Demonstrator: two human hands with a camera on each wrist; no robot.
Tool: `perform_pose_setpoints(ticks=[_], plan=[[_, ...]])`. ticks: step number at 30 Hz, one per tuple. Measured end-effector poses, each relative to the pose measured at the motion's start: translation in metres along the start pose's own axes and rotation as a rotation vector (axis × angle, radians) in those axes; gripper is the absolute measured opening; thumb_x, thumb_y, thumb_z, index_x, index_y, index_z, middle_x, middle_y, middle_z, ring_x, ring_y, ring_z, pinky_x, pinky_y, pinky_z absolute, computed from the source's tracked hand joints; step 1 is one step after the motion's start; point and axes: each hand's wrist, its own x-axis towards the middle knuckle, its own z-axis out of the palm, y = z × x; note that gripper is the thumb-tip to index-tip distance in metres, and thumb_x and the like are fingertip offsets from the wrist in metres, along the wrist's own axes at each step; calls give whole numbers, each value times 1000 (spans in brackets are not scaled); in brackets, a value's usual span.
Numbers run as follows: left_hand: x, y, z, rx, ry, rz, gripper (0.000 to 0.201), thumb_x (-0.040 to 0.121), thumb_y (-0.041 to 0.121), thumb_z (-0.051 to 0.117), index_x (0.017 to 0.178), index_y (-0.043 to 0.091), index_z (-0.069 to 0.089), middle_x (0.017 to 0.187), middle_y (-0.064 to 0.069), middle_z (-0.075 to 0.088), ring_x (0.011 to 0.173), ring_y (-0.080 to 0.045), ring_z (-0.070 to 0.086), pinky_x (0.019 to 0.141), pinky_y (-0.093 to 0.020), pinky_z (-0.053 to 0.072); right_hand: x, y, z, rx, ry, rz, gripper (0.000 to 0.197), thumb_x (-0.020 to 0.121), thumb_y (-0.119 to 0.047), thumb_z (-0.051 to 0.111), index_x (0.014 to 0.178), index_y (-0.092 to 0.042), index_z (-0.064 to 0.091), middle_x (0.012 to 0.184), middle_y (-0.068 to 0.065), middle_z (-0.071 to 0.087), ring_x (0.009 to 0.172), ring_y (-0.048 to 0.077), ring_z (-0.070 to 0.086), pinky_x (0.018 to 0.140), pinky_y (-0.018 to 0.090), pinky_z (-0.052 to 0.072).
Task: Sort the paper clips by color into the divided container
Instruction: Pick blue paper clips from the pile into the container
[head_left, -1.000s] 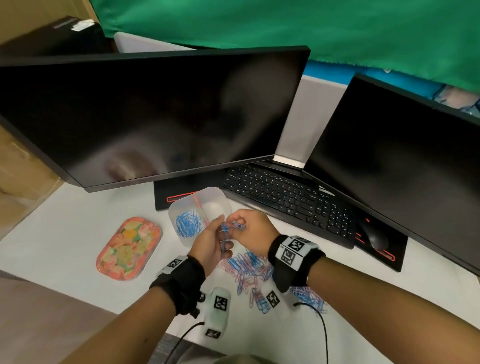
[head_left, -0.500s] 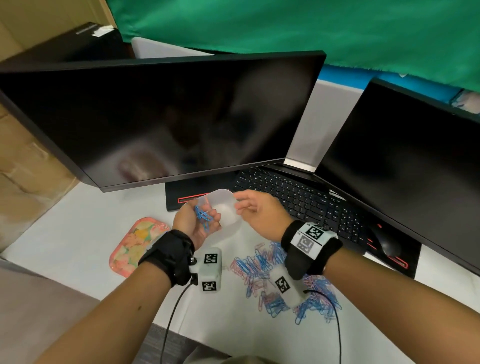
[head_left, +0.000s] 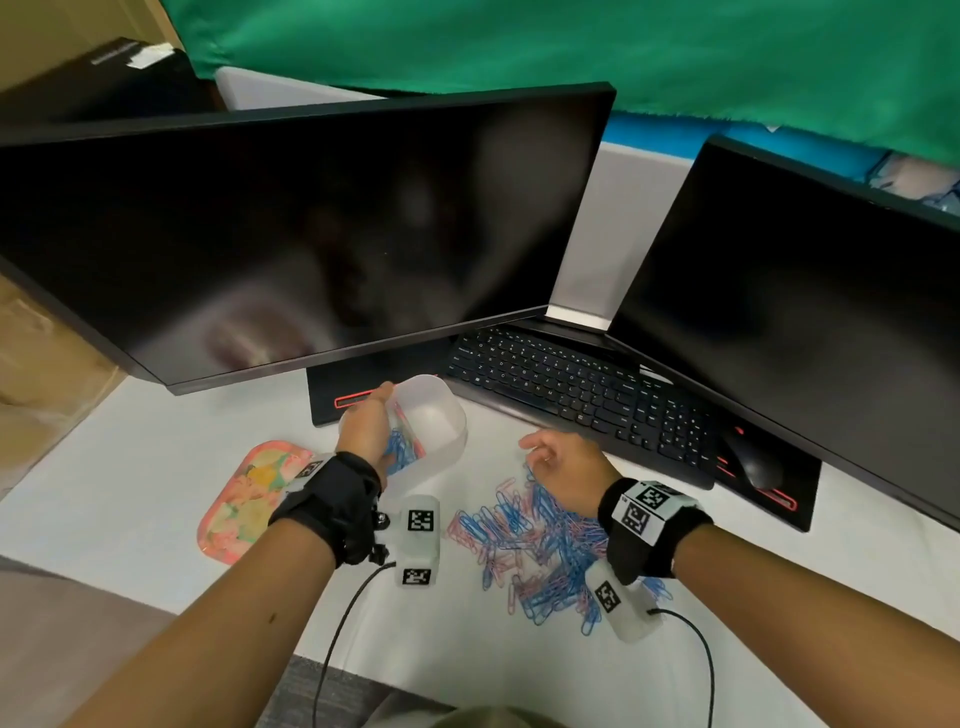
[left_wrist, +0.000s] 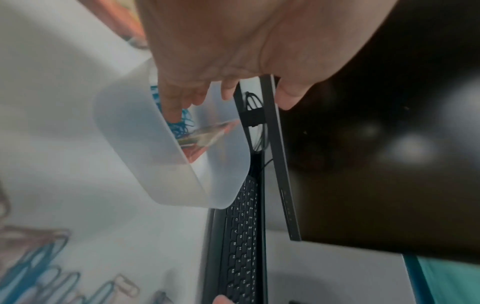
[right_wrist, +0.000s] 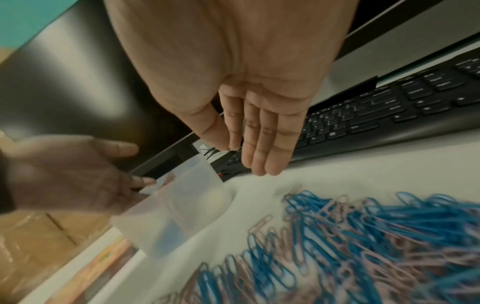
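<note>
While the white desk top (head_left: 130, 467) carries two dark monitors and a black keyboard (head_left: 571, 384) at its back, what matters for the next move lies at its front: the heap of blue and pink wire paper clips (head_left: 535, 540) spreads directly beneath and toward the person from the right hand (head_left: 563, 467), so that hand is plainly the nearer one and, I judge, the one to pick next. The heap has no single axis; its clips lie crossed and tangled in every direction, blue ones seeming the more numerous. The right hand hovers just over the heap's far edge, released, its fingers (right_wrist: 262, 144) straight and together, holding nothing. To its left stands the translucent frosted plastic divided container (head_left: 441, 415), well clear of the heap, its long side running away toward the left monitor. The left hand (head_left: 366, 431) reaches into its near compartment, fingers dipping among the blue clips (left_wrist: 183, 123) already gathered there; whether it pinches any I cannot tell. A thin pinkish divider (left_wrist: 207, 133) crosses the container, and the farther compartment looks bare.
</note>
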Motion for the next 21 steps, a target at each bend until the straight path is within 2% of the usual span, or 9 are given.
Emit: perform_pose_setpoints(ticks=[2, 3, 6, 8, 9, 11, 14, 17, 21], plan=[[6, -6, 1, 209, 14, 179, 27, 93, 30, 56, 116, 19, 48, 114, -6, 51, 99, -24, 52, 92, -35, 44, 1, 9, 6, -46, -14, 0, 31, 92, -7, 44, 110, -20, 66, 111, 1, 67, 95, 13, 63, 75, 13, 48], [6, -10, 2, 309, -8, 280, 26, 92, 27, 59, 116, 20, 50, 111, -4, 52, 95, -22, 54, 87, -34, 47, 1, 12, 9, -73, -18, 0, 31, 91, -6, 43, 104, -20, 68, 109, 2, 67, 96, 15, 64, 80, 19, 50], [2, -30, 6, 670, -179, 582, 11, 89, 16, 62, 99, 22, 60, 89, 6, 57, 74, -12, 55, 67, -15, 45, -1, 18, 18, -201, -55, -8, 28, 88, -4, 45, 96, -19, 67, 96, -1, 65, 87, 16, 63, 79, 26, 54], [0, -48, 9, 966, -304, 710, 12, 88, 14, 61, 92, 25, 65, 86, 9, 60, 69, -4, 54, 63, -8, 41, -2, 19, 26, -329, -107, -55, 30, 85, -2, 47, 100, -19, 67, 98, -1, 62, 89, 18, 61, 82, 30, 54], [1, -57, 10, 1103, -362, 746, 14, 88, 14, 59, 94, 24, 66, 90, 8, 61, 73, -5, 55, 68, -11, 43, -2, 19, 30, -403, -141, -90, 32, 85, -2, 48, 105, -20, 66, 103, 0, 60, 93, 20, 60, 84, 31, 53], [5, -74, 12, 1346, -455, 779, 20, 87, 14, 56, 103, 23, 67, 100, 4, 60, 88, -13, 59, 77, -21, 45, -1, 22, 39, -515, -191, -162, 36, 87, -5, 50, 117, -22, 63, 110, 1, 57, 100, 23, 58, 87, 33, 50], [11, -95, 13, 1626, -534, 771, 30, 87, 14, 53, 113, 24, 64, 115, 0, 58, 109, -21, 55, 86, -29, 46, 1, 28, 45, -554, -176, -225, 32, 89, -8, 52, 116, -20, 64, 105, 3, 58, 99, 25, 56, 81, 31, 49], [13, -107, 11, 1763, -547, 759, 33, 88, 14, 50, 116, 23, 63, 119, -2, 56, 114, -24, 53, 89, -35, 48, 2, 33, 44, -569, -148, -258, 24, 86, -6, 53, 104, -15, 66, 100, 5, 59, 97, 26, 56, 77, 32, 50], [18, -112, 7, 1757, -526, 793, 27, 88, 15, 49, 108, 21, 66, 113, -2, 59, 109, -24, 54, 87, -35, 49, 4, 40, 40, -594, -136, -266, 16, 87, -10, 53, 93, -14, 67, 96, 5, 58, 92, 25, 56, 76, 35, 51]])
